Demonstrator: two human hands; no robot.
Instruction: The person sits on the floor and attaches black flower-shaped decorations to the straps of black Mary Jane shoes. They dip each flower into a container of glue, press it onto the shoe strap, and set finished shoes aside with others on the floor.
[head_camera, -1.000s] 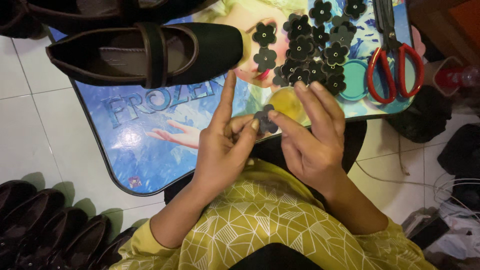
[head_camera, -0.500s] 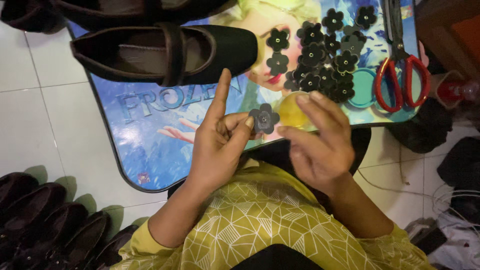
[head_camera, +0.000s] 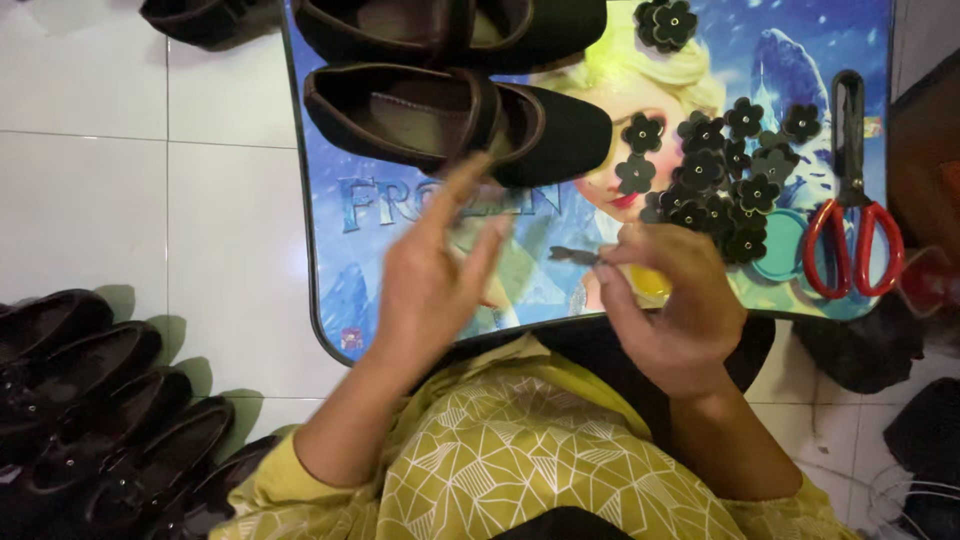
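Right hand (head_camera: 670, 315) grip pinching black flower (head_camera: 575, 256); left hand (head_camera: 435, 285) released, blurred, near shoe (head_camera: 455, 120). Step: flower attachment; next needs alignment on shoe.

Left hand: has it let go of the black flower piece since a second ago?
Yes. The left hand has come off the flower piece and shifted left, toward the black shoe on the tray; only the right hand pinches it now.

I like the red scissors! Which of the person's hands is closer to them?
Right. The right hand sits just left of the red scissors, pinching a dark flower piece. The left hand is much farther left, below the shoe.
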